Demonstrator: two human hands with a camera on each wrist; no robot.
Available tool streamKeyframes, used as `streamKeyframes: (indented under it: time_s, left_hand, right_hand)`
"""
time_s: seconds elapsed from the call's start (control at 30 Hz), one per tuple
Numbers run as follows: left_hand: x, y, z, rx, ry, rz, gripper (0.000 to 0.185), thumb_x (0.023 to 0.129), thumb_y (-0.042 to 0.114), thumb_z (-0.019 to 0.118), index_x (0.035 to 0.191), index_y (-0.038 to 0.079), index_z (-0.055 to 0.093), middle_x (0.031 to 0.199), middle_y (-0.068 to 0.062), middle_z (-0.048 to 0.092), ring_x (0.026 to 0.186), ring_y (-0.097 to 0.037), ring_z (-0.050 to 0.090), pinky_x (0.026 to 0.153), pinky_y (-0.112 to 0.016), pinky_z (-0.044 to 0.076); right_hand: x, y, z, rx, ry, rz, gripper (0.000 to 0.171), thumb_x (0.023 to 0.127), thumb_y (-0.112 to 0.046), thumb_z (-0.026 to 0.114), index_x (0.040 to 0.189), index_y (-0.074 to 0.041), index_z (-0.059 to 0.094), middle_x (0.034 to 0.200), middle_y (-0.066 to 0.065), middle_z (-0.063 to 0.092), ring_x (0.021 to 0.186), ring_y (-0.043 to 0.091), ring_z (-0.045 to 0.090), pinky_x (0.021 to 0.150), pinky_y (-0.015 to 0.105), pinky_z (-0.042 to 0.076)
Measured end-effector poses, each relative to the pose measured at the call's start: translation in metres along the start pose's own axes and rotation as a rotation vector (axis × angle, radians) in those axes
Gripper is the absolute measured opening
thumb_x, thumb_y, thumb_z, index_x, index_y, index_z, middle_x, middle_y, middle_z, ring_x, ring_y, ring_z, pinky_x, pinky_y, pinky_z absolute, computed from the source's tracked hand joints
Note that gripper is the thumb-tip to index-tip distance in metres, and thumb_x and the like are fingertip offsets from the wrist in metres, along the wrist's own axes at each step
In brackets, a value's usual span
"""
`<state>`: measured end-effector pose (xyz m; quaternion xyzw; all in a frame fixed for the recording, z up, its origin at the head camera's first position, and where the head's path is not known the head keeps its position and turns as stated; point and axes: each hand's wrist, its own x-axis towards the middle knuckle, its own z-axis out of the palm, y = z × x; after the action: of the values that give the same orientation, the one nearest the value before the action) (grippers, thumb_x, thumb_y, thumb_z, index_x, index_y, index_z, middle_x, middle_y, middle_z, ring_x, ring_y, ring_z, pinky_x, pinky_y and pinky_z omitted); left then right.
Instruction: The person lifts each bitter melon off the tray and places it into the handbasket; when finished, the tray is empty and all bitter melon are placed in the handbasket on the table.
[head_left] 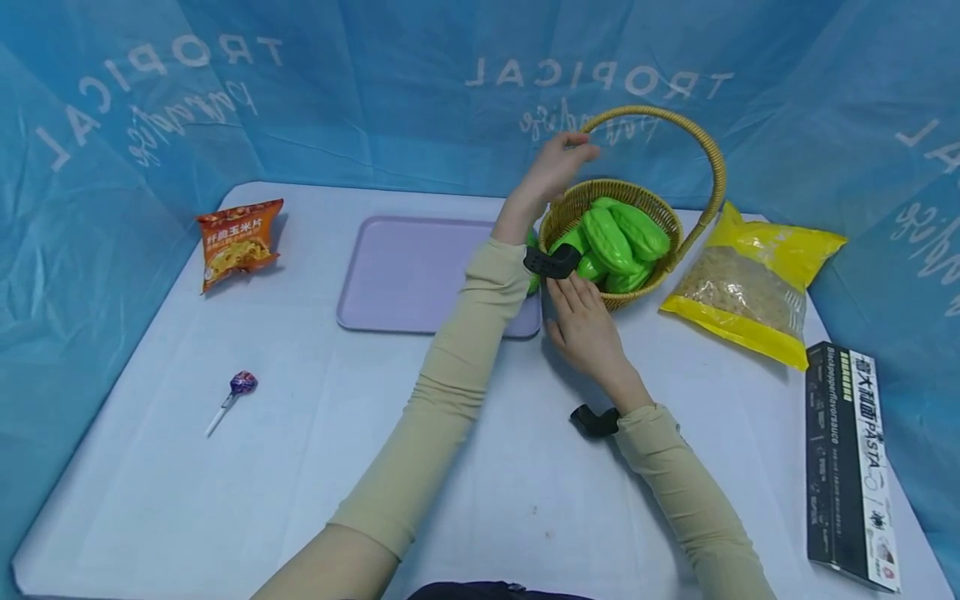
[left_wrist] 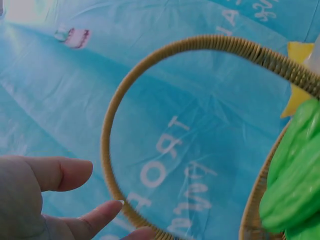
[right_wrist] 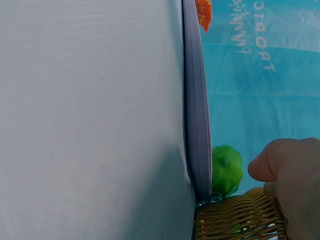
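A woven basket [head_left: 630, 298] with a tall arched handle [head_left: 717, 167] holds several shiny, ribbed green vegetables [head_left: 609, 242]. My left hand [head_left: 558, 171] is raised at the handle's left side, thumb and fingers apart. In the left wrist view, its fingertips lie right at the handle [left_wrist: 106, 140]. Fingers extended, my right hand [head_left: 588, 329] rests against the basket's near left wall. Another green vegetable [right_wrist: 227, 170] shows between the lilac tray [head_left: 397, 275] and the basket; my left wrist mostly hides it in the head view.
An orange snack bag [head_left: 240, 242] stands at the back left, and a wrapped lollipop [head_left: 242, 383] lies in front of it. Right of the basket lies a yellow bag [head_left: 750, 283]. A black-and-white pasta box [head_left: 851, 467] lines the right edge. Blue cloth [head_left: 420, 100] hangs behind.
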<state>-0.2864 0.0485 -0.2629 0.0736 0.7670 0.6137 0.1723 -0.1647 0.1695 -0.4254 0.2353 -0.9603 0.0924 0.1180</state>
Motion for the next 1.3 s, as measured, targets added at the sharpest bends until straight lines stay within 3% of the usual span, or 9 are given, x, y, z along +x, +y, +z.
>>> streamKeyframes:
  time_s: [0.1,0.17,0.23,0.5,0.8,1.07,1.3]
  left_hand:
    - [-0.001,-0.005,-0.009,-0.017,0.044,0.011,0.043,0.102,0.032,0.049,0.144,0.024,0.044,0.147,0.003,0.044,0.099,-0.011,0.056,0.082,-0.031,0.046]
    - [-0.002,-0.009,-0.014,-0.013,0.066,0.008,0.044,0.102,0.032,0.049,0.144,0.023,0.044,0.148,0.002,0.044,0.130,-0.013,0.047,0.098,-0.035,0.045]
    - [-0.002,-0.014,-0.019,-0.014,0.083,0.001,0.044,0.102,0.032,0.049,0.145,0.023,0.043,0.147,0.001,0.044,0.133,-0.016,0.045,0.103,-0.037,0.044]
    - [-0.002,-0.041,-0.031,0.058,0.130,-0.018,0.046,0.102,0.031,0.048,0.146,0.018,0.042,0.150,-0.002,0.041,0.135,-0.018,0.043,0.106,-0.035,0.042]
    - [0.002,-0.073,-0.037,0.105,0.171,-0.089,0.047,0.101,0.031,0.050,0.146,0.018,0.043,0.150,-0.006,0.042,0.135,-0.022,0.044,0.106,-0.037,0.042]
    - [0.004,-0.103,-0.033,0.134,0.179,-0.123,0.048,0.100,0.027,0.052,0.146,0.015,0.043,0.154,-0.014,0.036,0.139,-0.028,0.040,0.109,-0.042,0.040]
    - [0.005,-0.124,-0.024,0.138,0.180,-0.150,0.052,0.099,0.024,0.054,0.147,0.012,0.041,0.149,-0.014,0.043,0.132,-0.029,0.047,0.102,-0.043,0.046]
  right_hand:
    - [0.001,0.001,0.001,0.001,-0.015,0.008,0.059,0.096,-0.017,0.054,0.148,0.003,0.035,0.155,0.021,0.032,0.148,0.034,0.024,0.121,0.045,0.017]
    - [0.001,0.001,0.000,0.003,-0.025,0.011,0.059,0.096,-0.018,0.052,0.148,0.004,0.033,0.157,0.020,0.029,0.149,0.033,0.021,0.122,0.045,0.016]
    - [0.001,0.001,0.000,0.011,-0.030,0.008,0.061,0.097,-0.018,0.052,0.149,0.004,0.031,0.158,0.019,0.026,0.149,0.033,0.020,0.122,0.046,0.016]
    - [0.001,0.000,-0.002,0.028,-0.043,0.016,0.064,0.097,-0.018,0.053,0.151,0.002,0.026,0.161,0.016,0.021,0.150,0.031,0.017,0.122,0.046,0.015]
    - [0.001,-0.001,-0.002,0.027,-0.046,0.016,0.064,0.097,-0.018,0.052,0.151,0.002,0.026,0.161,0.016,0.021,0.150,0.031,0.017,0.122,0.046,0.015]
    - [0.001,0.000,0.000,0.027,-0.025,0.011,0.063,0.096,-0.018,0.052,0.151,0.002,0.028,0.160,0.016,0.022,0.150,0.031,0.018,0.121,0.046,0.017]
    - [0.001,0.000,-0.001,0.026,-0.034,0.014,0.064,0.096,-0.018,0.053,0.151,0.002,0.027,0.161,0.016,0.022,0.150,0.031,0.018,0.121,0.047,0.016]
